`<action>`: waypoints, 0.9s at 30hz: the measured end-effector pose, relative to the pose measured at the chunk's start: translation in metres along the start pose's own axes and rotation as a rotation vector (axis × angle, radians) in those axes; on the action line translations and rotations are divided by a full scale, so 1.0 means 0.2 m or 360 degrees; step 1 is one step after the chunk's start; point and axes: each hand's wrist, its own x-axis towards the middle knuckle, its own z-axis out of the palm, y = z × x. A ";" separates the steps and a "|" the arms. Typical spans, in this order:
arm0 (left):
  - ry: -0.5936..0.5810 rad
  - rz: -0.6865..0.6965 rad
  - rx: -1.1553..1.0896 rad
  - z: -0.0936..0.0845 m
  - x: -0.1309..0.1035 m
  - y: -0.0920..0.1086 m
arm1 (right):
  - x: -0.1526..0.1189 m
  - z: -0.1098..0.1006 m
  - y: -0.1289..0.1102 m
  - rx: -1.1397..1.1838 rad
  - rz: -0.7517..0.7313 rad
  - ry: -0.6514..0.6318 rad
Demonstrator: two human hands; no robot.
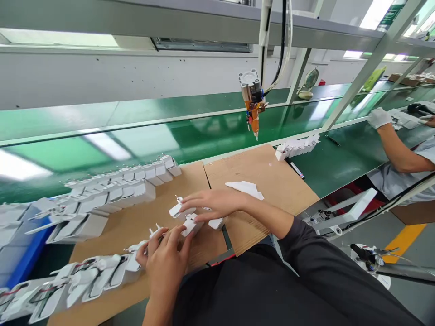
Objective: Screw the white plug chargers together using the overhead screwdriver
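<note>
Left hand (167,259) and right hand (217,204) touch boxy casings (187,226)

Colours noted: green, brown, white, orange.
Belt (152,140) glossy green with pale reflections; cardboard (265,172) plain brown; housings (129,190) white; dispenser body (253,115) orange, tip (256,135) white; sleeves (316,249) plain black; bin (29,258) blue.

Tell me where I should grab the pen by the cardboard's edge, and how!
Take the pen by the middle, coming from above, finger and thumb across its long sides. It's long and thin and lies flat, so that grip should be steadiest. One end is near the row of white parts, so avoid that end.
</note>
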 end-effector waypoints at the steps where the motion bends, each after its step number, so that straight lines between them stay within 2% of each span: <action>1: 0.0013 -0.0011 0.0012 -0.01 0.00 0.00 | -0.06 -0.01 -0.01 0.0089 -0.0008 0.0203; 4: -0.0003 -0.0043 -0.0017 -0.03 -0.01 0.00 | -0.27 -0.01 -0.03 0.0275 0.0160 0.0699; 5: -0.0033 -0.0055 -0.0040 -0.03 -0.01 0.00 | -0.34 0.01 -0.02 0.0299 0.0256 0.0755; 6: -0.0068 -0.0069 -0.0063 -0.03 0.00 0.00 | -0.40 0.03 -0.01 0.0310 0.0376 0.0763; 9: -0.0131 -0.0093 -0.0123 -0.02 0.03 0.01 | -0.50 0.15 0.04 0.0412 0.0601 0.0621; 12: -0.0155 -0.0082 -0.0165 0.00 0.05 0.02 | -0.48 0.28 0.06 0.0525 0.0722 0.0565; 15: -0.0163 -0.0073 -0.0232 0.01 0.05 0.04 | -0.39 0.39 0.08 0.0593 0.0793 0.0645; 20: -0.0140 -0.0066 -0.0409 0.04 0.04 0.07 | -0.28 0.49 0.09 0.0699 0.0831 0.0752; 24: -0.0068 -0.0082 -0.0386 0.05 0.03 0.11 | -0.28 0.47 0.08 0.0860 0.0834 0.0736; 27: -0.0080 -0.0147 -0.0282 0.05 0.03 0.14 | -0.31 0.37 0.10 0.0720 0.0927 0.0927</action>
